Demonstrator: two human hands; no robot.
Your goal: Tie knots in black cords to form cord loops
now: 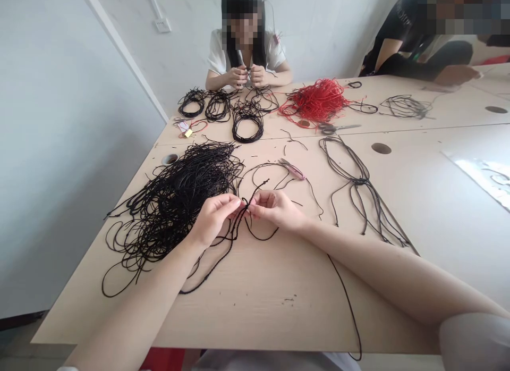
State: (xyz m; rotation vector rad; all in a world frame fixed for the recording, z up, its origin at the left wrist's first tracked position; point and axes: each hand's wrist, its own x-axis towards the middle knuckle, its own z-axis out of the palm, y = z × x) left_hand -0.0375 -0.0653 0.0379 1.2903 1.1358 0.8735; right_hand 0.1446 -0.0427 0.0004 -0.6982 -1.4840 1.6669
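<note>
The left hand (213, 217) and right hand (279, 209), fingertips pinched nearly closed, hold black cords (257, 190) over the surface (258, 312) — seemingly partway through being knotted, ends loose — with a tangled black pile (191, 182) beside them at left and a gathered bundle (360, 181) at right

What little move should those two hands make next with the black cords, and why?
I'd suggest a small, gentle tug outward, keeping both pinches: the left hand and right hand grip the black cords close together, right where the strands bunch. The fingers partly hide that spot, so I can't tell how tight it is; a light pull might show.
</note>
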